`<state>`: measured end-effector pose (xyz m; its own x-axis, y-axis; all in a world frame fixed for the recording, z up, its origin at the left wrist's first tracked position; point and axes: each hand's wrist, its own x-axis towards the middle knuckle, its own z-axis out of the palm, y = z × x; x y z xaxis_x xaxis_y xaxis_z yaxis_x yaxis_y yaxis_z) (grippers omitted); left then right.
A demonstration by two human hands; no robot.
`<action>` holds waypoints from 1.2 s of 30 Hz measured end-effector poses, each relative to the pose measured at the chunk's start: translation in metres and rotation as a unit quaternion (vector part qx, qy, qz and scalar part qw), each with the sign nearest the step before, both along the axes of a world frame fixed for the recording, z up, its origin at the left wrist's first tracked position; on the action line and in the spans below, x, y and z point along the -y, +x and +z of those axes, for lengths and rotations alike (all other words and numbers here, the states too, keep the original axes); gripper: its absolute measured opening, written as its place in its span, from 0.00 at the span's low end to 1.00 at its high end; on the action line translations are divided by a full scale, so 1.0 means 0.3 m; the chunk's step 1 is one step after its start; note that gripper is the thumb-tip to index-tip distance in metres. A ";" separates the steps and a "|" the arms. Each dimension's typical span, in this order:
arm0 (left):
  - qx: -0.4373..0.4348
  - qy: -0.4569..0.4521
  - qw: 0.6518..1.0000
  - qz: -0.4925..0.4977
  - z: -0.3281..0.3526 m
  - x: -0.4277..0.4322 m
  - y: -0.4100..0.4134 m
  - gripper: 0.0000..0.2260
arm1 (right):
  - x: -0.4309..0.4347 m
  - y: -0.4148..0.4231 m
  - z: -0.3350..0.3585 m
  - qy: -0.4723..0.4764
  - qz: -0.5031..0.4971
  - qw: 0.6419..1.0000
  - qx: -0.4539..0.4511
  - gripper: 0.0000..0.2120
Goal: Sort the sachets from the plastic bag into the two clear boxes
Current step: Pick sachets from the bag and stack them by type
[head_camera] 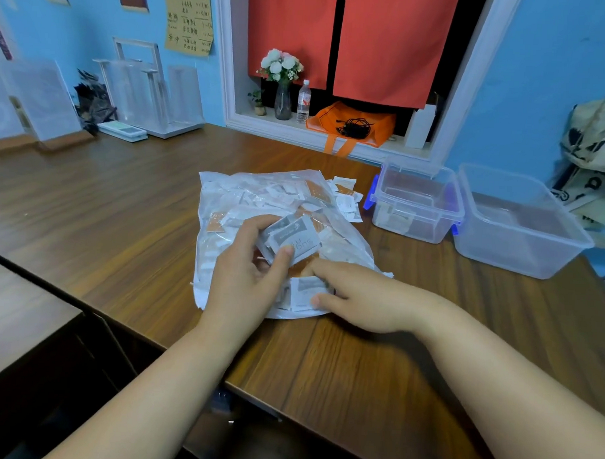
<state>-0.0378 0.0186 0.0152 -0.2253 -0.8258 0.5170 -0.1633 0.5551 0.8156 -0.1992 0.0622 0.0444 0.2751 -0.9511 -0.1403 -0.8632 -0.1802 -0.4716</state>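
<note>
A clear plastic bag (247,200) full of white and orange sachets lies on the wooden table (124,195) in front of me. My left hand (248,272) holds a small stack of grey-white sachets (294,237) above the bag, thumb pressed on top. My right hand (364,296) rests on the bag's near edge, its fingers pinching a white sachet (307,291). Two clear boxes stand at the right: the nearer box with blue latches (416,185) holds a few sachets, and the larger box (519,257) sits beside it, its contents unclear.
Loose sachets (347,196) spill from the bag's far end toward the latched box. Clear cup holders (151,90) and a stand sit at the back left. A window ledge holds a vase of flowers (282,88), a water bottle (304,102) and an orange bag (352,124).
</note>
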 end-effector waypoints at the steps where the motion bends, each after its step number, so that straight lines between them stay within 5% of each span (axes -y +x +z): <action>1: 0.002 -0.003 1.000 -0.004 0.003 -0.001 -0.008 0.16 | -0.009 -0.008 0.017 -0.011 -0.005 1.000 -0.001 0.05; 8: 0.066 -0.044 0.993 -0.088 0.154 0.011 -0.143 0.11 | -0.120 -0.186 0.143 -0.130 -0.130 0.980 0.073 0.09; 21: 0.234 0.038 0.924 -0.300 0.014 -0.054 -0.561 0.15 | -0.296 -0.475 -0.038 -0.106 -0.382 0.901 0.178 0.13; 29: 0.291 -0.017 0.890 -0.352 -0.023 -0.044 -0.569 0.21 | -0.257 -0.470 -0.045 -0.151 -0.356 0.917 0.097 0.26; 36: 0.262 0.006 0.914 -0.309 -0.040 -0.032 -0.568 0.15 | -0.275 -0.464 -0.054 -0.118 -0.278 0.951 0.070 0.33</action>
<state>-0.2081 0.0282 0.0030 -0.8650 -0.4618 0.1964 -0.1915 0.6655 0.7214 -0.3383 0.1446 0.0282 -0.2786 -0.9557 0.0954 -0.7878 0.1706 -0.5918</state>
